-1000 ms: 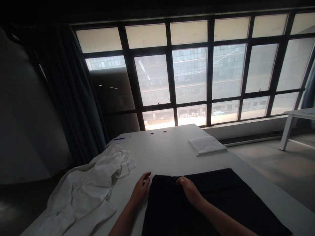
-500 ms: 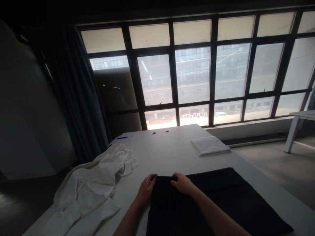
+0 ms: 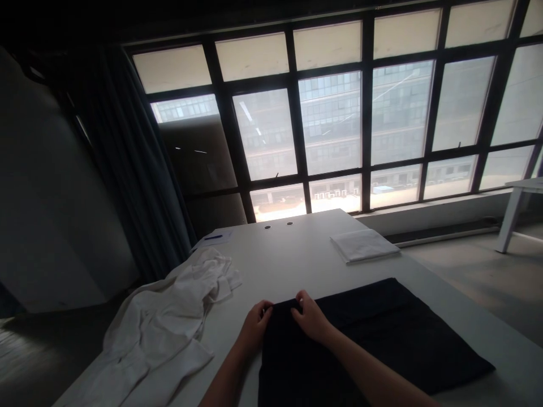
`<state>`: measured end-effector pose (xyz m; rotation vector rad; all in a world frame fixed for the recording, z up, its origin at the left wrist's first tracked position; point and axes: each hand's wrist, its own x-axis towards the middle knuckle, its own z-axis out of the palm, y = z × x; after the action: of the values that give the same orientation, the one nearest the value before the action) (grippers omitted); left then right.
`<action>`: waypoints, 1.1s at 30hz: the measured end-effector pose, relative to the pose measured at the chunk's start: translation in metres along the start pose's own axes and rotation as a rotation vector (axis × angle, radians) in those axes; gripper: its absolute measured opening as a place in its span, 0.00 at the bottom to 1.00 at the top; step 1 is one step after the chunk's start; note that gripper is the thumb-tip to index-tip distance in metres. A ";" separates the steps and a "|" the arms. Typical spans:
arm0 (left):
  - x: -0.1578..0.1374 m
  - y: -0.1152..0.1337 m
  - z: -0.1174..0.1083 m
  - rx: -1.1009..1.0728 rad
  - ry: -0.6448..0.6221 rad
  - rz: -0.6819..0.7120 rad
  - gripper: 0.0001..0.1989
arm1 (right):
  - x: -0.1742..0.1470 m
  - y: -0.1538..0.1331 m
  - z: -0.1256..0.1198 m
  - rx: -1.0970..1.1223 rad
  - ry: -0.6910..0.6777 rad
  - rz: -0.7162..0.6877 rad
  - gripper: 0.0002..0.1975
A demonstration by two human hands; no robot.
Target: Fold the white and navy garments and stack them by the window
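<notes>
A black cloth (image 3: pixel 394 333), perhaps a garment, lies folded over on the white table (image 3: pixel 278 263) in front of me. At its far left corner my left hand (image 3: pixel 257 322) pinches the edge between thumb and fingers. My right hand (image 3: pixel 311 316) grips the same far edge a short way to the right, fingertips over the top and thumb on the near side. Both forearms reach in from below, the right one crossing over the cloth. The cloth's near end runs out of view at the bottom.
Rumpled white garments (image 3: pixel 169 328) cover the table's left side. A folded white cloth (image 3: pixel 363 246) lies near the right edge. A pen (image 3: pixel 213 237) rests on paper at the far left. Windows stand behind the table, and a second table (image 3: pixel 515 206) is at the right.
The view has tilted slightly. Both hands keep their hold on the cloth's far edge, and the right hand's fingers sit slightly higher. The cloth's right corner appears shifted left.
</notes>
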<state>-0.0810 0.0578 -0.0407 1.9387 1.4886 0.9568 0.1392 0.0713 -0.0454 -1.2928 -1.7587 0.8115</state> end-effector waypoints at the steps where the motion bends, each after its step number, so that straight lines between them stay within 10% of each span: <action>1: 0.000 0.001 0.000 0.008 -0.004 0.002 0.20 | -0.001 0.001 0.001 0.012 0.010 0.000 0.08; 15: -0.001 0.009 0.005 0.165 -0.004 0.025 0.21 | 0.015 -0.004 -0.038 -0.138 -0.074 0.164 0.07; 33: -0.004 0.012 0.008 0.345 0.073 0.011 0.14 | 0.002 0.002 -0.023 -0.538 -0.135 0.029 0.09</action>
<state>-0.0678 0.0512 -0.0375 2.1691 1.7831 0.8255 0.1603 0.0745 -0.0360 -1.6379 -2.1623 0.4585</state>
